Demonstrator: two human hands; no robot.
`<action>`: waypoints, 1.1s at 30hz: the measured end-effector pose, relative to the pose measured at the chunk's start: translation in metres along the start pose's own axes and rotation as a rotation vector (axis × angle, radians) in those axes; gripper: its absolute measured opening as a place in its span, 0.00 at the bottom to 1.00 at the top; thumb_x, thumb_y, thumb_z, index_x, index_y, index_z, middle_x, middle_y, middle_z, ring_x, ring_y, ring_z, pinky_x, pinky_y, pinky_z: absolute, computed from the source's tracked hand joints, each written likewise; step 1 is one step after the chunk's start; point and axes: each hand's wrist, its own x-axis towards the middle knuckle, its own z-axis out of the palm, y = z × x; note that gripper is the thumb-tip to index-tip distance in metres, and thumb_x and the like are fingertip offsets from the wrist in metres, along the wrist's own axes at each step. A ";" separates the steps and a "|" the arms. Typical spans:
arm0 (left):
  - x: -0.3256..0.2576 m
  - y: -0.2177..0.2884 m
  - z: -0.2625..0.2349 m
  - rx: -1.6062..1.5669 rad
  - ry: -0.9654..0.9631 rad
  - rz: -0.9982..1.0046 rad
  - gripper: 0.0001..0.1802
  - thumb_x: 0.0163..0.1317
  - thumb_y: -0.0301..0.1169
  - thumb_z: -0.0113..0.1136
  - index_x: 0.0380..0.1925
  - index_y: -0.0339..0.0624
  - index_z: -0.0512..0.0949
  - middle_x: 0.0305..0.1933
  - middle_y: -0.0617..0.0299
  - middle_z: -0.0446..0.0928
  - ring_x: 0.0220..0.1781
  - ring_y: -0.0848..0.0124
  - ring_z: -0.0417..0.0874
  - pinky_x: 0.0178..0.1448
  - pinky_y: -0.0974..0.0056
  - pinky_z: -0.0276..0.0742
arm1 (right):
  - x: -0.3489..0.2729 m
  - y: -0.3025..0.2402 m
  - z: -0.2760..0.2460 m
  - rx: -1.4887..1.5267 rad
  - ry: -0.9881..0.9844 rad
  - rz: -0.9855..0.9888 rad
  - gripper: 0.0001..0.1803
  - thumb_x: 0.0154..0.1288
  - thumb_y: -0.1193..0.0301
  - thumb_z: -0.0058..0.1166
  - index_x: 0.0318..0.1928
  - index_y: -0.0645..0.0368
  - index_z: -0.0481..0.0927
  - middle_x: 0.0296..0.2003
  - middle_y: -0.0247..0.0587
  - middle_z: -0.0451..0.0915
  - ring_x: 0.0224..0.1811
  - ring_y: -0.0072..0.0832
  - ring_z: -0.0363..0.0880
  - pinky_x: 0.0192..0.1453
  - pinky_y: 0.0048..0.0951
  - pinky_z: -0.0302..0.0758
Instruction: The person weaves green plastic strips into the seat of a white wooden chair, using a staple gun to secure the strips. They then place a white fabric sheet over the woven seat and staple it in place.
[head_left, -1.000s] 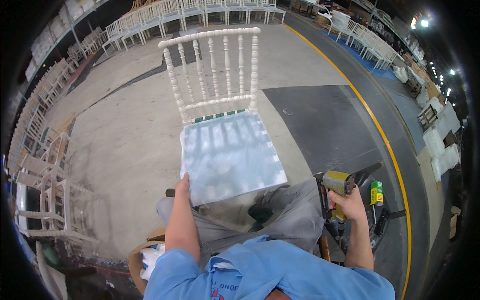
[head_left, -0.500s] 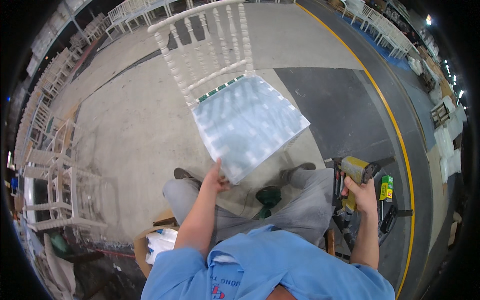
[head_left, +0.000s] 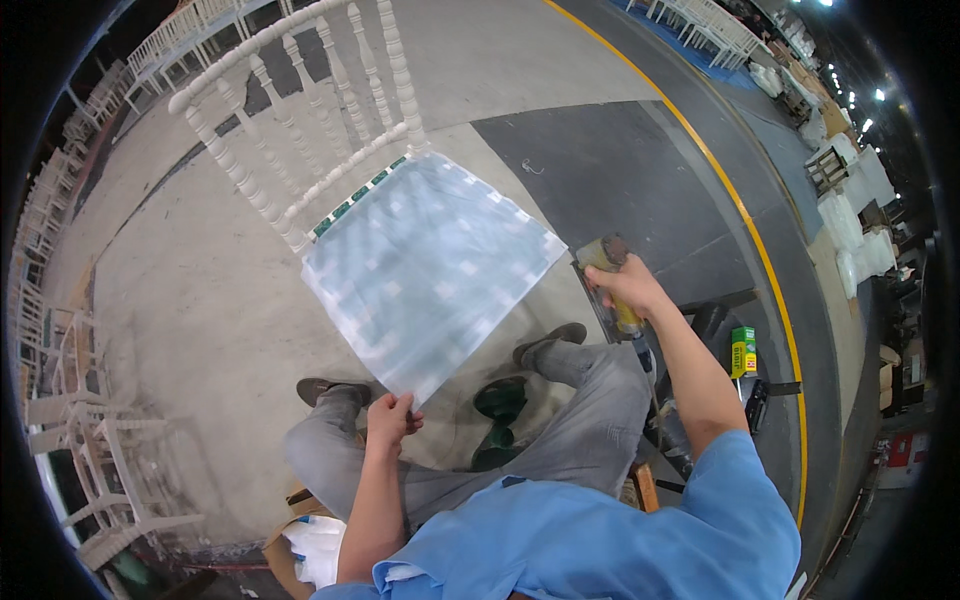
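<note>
A white chair with turned spindles stands in front of me, its back on the far left side. Over its seat lies a thin, pale, translucent sheet with whitish patches along its edges. A green patterned strip shows where the seat meets the backrest. My left hand pinches the near corner of this sheet between thumb and fingers. Just off the seat's right corner, my right hand grips a yellow air-powered staple or nail gun with a hose at its handle. The gun's nose is hard to make out.
A dark green rounded object sits between my feet. To my right are a green-and-yellow box and dark tools. An open carton with white plastic stands at lower left, near white chair frames. More chairs line the far edges.
My right hand has brought the gun up and inward from the right side to near the seat's corner. My left hand now pinches the near corner of the sheet, drawing it toward me.
</note>
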 end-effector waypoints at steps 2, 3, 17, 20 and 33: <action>0.004 -0.006 0.001 0.004 0.026 0.013 0.13 0.76 0.35 0.65 0.37 0.36 0.78 0.30 0.58 0.82 0.28 0.68 0.87 0.31 0.63 0.86 | 0.026 0.004 0.004 -0.034 -0.016 0.020 0.11 0.72 0.65 0.68 0.44 0.60 0.84 0.33 0.34 0.85 0.21 0.22 0.73 0.26 0.28 0.71; 0.006 -0.010 0.001 0.009 0.032 0.017 0.13 0.77 0.36 0.64 0.37 0.38 0.77 0.30 0.58 0.82 0.28 0.68 0.87 0.32 0.62 0.87 | 0.036 0.006 0.006 -0.049 -0.030 0.016 0.11 0.72 0.65 0.68 0.44 0.60 0.84 0.33 0.34 0.84 0.21 0.22 0.74 0.26 0.28 0.71; 0.014 -0.025 -0.003 -0.050 0.044 0.021 0.12 0.79 0.38 0.62 0.44 0.39 0.79 0.36 0.59 0.84 0.30 0.69 0.88 0.33 0.65 0.83 | 0.074 0.007 0.030 -0.232 -0.108 0.097 0.10 0.71 0.67 0.69 0.44 0.60 0.85 0.32 0.35 0.85 0.25 0.23 0.76 0.27 0.29 0.73; 0.014 -0.028 -0.004 -0.056 0.040 0.049 0.13 0.79 0.39 0.62 0.44 0.39 0.79 0.37 0.59 0.85 0.30 0.69 0.88 0.33 0.67 0.81 | 0.069 0.012 0.044 -0.100 -0.182 0.047 0.15 0.67 0.63 0.74 0.44 0.59 0.86 0.28 0.33 0.82 0.19 0.23 0.75 0.25 0.29 0.72; 0.016 -0.031 -0.003 -0.027 0.075 0.116 0.13 0.78 0.38 0.62 0.42 0.38 0.80 0.38 0.62 0.82 0.32 0.70 0.88 0.34 0.67 0.76 | 0.036 0.005 0.094 -0.119 -0.253 0.116 0.19 0.68 0.63 0.74 0.51 0.63 0.85 0.36 0.38 0.85 0.20 0.24 0.77 0.25 0.29 0.78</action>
